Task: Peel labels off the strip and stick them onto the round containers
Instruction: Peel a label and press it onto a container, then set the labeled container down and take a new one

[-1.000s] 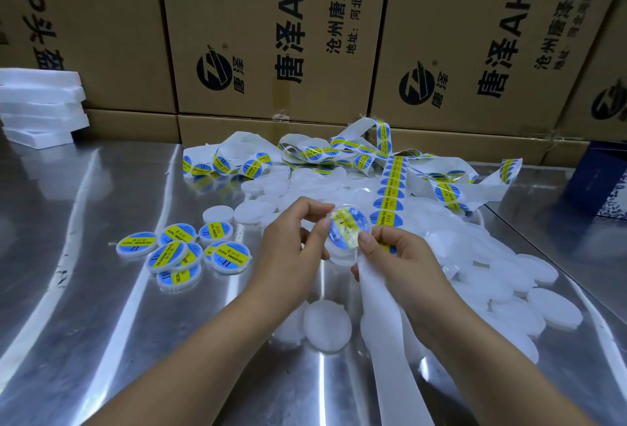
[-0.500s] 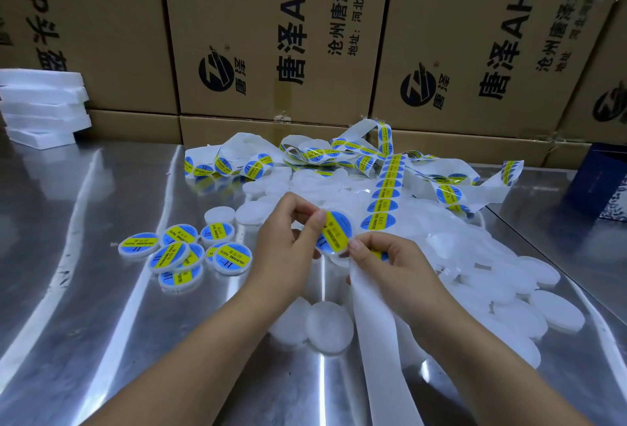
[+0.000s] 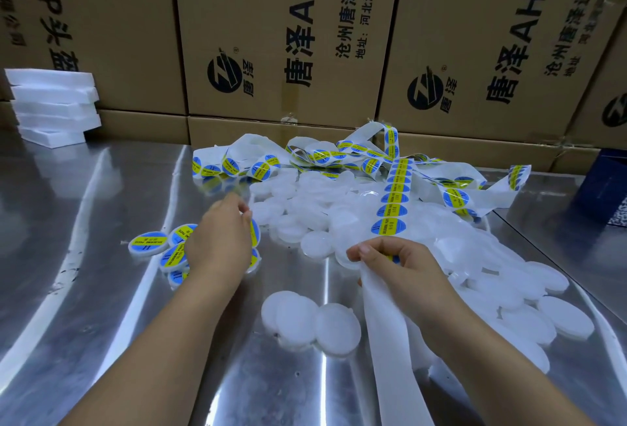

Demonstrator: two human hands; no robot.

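While your right hand (image 3: 407,273) pinches the white paper strip (image 3: 395,188) between thumb and curled fingers (image 3: 366,250), just below the nearest of the blue-and-yellow round labels (image 3: 388,226), treat that strip as limp and almost weightless. It likely flops, twists and snags on its own tangled loops at the back of the shiny steel tabletop (image 3: 101,323), so keep it taut near the label you want. The labels look thin and floppy, and their glue probably sticks to skin or folds on itself. Lift each one by its rim alone. The white translucent plastic round containers (image 3: 305,208) lie heaped mid-tabletop under and beside the strip, with a few more between your forearms. They appear light, shallow, stiff and smooth, so judge them apt to skate on the steel. Take one by its edge, leaving the flat face free. The labelled containers (image 3: 148,242) cluster at the left, and your left hand (image 3: 220,245) is over them, its back toward you. One labelled rim peeks out at its right side, but you cannot tell whether those fingers grip it or merely cover it.
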